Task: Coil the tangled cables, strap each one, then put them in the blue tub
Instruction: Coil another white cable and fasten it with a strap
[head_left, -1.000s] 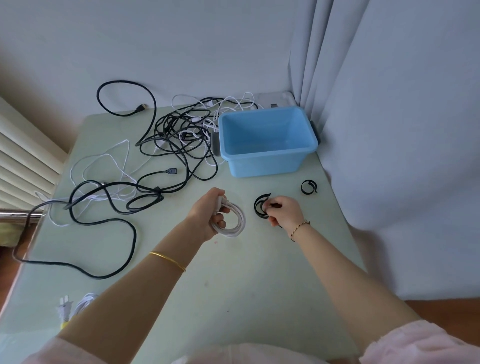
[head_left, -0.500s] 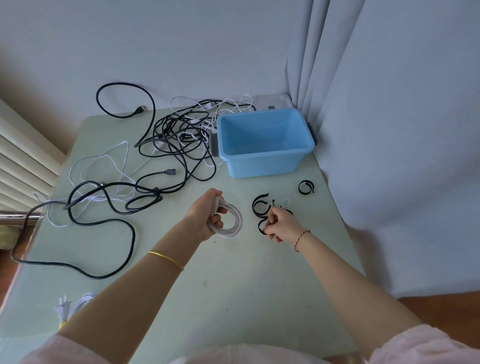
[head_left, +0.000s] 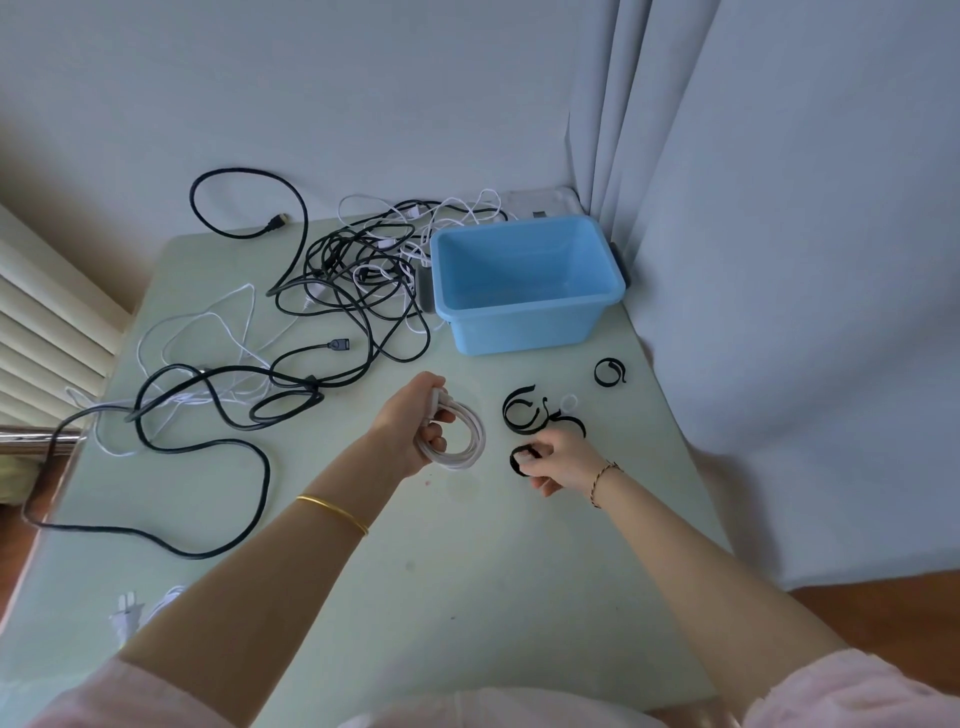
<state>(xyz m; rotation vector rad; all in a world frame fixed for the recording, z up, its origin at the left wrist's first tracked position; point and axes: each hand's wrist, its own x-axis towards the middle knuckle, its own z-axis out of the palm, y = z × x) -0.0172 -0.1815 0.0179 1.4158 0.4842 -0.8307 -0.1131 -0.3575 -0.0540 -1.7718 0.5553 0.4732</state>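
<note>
The blue tub (head_left: 519, 328) stood at the far right of the table (head_left: 415, 571), and only its bare blue bottom showed. In front of it, the left hand (head_left: 410, 431) curled its fingers round the white cable coil (head_left: 471, 441), a ring facing up. The right hand (head_left: 563, 462) pinched a curled black strap (head_left: 516, 461) just beside the coil.

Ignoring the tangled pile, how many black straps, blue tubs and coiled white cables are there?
Black straps: 4 as best seen, one pinched by the right hand
Coiled white cable: 1, held in the left hand
Blue tub: 1
Total: 6
</note>
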